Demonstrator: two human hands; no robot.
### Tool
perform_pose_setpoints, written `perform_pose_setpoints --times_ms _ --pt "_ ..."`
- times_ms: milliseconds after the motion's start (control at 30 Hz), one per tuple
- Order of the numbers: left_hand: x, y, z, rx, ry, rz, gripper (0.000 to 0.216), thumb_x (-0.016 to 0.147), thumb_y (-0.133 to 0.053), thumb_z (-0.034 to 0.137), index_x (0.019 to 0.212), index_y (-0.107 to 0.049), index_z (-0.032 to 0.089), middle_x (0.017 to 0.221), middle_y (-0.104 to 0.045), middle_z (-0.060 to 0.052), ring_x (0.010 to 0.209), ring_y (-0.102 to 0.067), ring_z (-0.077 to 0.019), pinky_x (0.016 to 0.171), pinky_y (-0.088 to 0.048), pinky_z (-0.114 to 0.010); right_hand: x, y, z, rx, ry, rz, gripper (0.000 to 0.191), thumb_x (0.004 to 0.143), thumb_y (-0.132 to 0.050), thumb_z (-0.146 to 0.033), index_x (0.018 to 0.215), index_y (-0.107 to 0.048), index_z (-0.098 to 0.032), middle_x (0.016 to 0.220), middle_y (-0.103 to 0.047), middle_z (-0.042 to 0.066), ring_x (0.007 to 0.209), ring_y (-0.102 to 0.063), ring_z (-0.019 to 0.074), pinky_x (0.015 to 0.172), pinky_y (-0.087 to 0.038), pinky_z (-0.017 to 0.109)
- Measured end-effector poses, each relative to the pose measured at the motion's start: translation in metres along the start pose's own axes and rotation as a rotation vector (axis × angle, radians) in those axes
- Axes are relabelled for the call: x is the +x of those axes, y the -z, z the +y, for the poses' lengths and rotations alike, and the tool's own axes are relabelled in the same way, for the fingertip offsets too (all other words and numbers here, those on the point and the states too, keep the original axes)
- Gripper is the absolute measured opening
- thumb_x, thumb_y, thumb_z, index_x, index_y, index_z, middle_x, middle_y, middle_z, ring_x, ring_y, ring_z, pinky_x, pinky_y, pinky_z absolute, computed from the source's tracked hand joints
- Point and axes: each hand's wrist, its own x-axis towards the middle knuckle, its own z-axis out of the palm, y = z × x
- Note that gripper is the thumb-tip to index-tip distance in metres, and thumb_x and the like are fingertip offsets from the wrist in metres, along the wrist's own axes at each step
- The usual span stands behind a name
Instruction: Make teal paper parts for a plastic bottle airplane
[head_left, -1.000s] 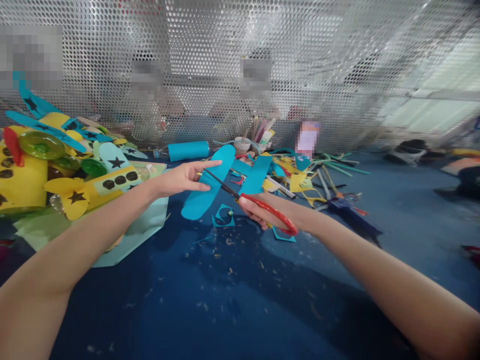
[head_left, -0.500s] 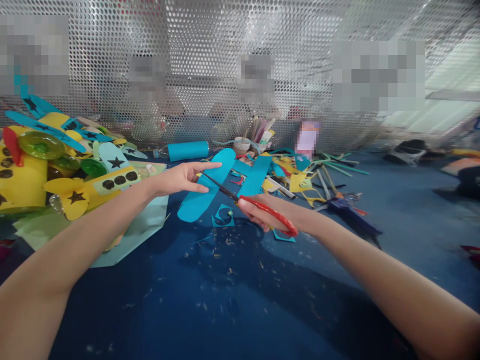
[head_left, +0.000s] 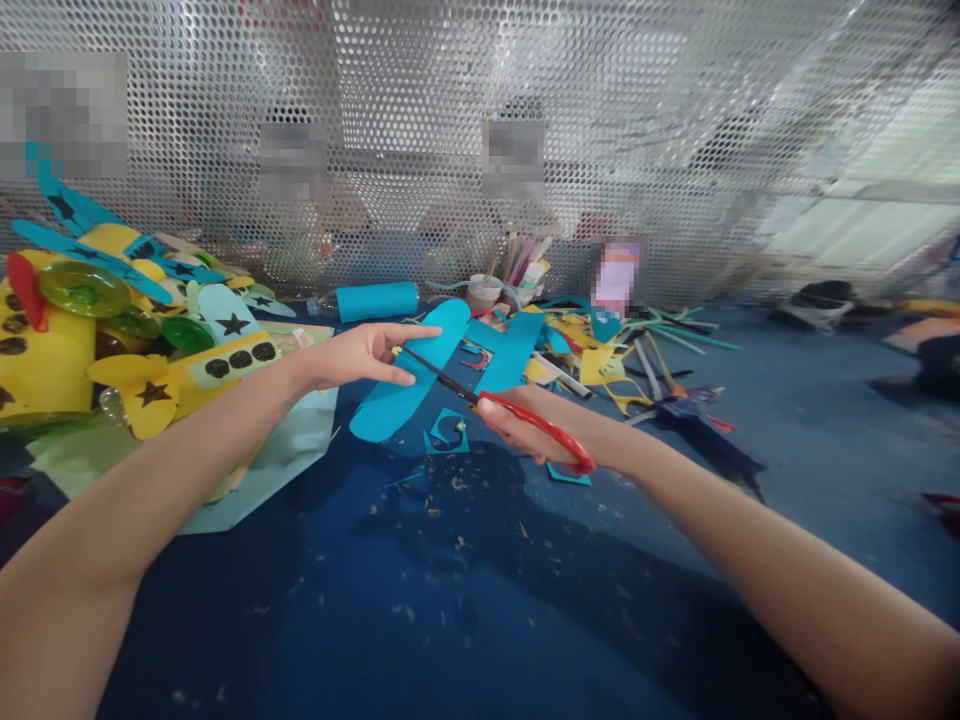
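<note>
A long blue paper strip (head_left: 409,390) with rounded ends slants across the middle. My left hand (head_left: 367,355) grips its left edge, with the thumb and index finger spread over its upper face; the other fingers are partly hidden. In my right hand (head_left: 517,425) is a pair of red-handled scissors (head_left: 544,425). Their dark blades cross over the strip, tips close to my left fingers. Whether the blades have cut into the paper I cannot tell. Just behind lies another blue paper strip (head_left: 514,350). A blue paper offcut (head_left: 448,432) with a round hole lies below the blades.
Paper-covered model planes (head_left: 202,375) and a yellow cylinder (head_left: 52,365) crowd the left. A blue-wrapped bottle (head_left: 377,301) lies at the back beside cups of sticks (head_left: 487,290). Paper scraps (head_left: 600,365) and green straws (head_left: 675,328) spread rightward. Perforated metal sheeting (head_left: 420,120) stands behind.
The lower end of the held strip has shifted slightly left, and my left fingers have moved a little with it. The scissors have barely moved.
</note>
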Motion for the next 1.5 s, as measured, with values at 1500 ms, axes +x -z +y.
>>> perform_pose_setpoints --times_ms 1500 --pt "0.0 0.005 -0.01 -0.07 0.099 -0.035 0.077 0.071 -0.076 0.017 0.14 -0.045 0.029 0.125 -0.061 -0.005 0.1 -0.059 -0.0188 0.075 -0.048 -0.028 0.009 -0.004 0.009 -0.124 -0.022 0.072 0.063 0.079 -0.037 -0.078 0.054 -0.04 -0.02 0.049 -0.034 -0.004 0.047 -0.031 0.0092 0.045 -0.024 0.025"
